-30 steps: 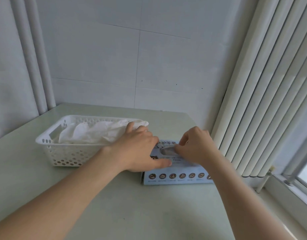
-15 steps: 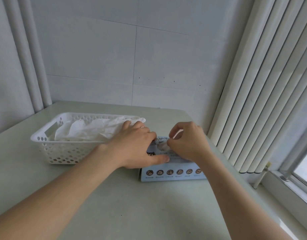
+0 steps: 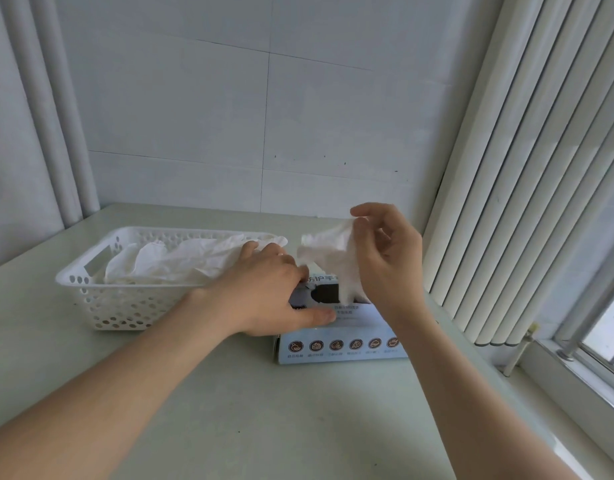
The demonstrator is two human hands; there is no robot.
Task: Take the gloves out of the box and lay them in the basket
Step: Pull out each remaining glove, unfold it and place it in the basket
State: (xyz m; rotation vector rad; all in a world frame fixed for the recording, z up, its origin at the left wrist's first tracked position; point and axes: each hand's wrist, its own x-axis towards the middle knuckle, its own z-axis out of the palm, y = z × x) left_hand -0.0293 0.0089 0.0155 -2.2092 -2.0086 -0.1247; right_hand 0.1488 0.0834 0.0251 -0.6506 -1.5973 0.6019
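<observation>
Up above box (image 3: 336, 348), glove (image 3: 328, 252) in right hand (image 3: 390, 268), pinched; left hand (image 3: 267, 292) flat on box.

table (image 3: 229, 427) pale green | wall (image 3: 212, 109) white tiles | blinds (image 3: 540, 168) vertical | window (image 3: 606, 327) right

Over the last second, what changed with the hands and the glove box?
The right hand rose from the box, pinching a glove and drawing it up out of the opening. The left hand stayed pressed on the box; the basket and the gloves in it stayed put.
</observation>
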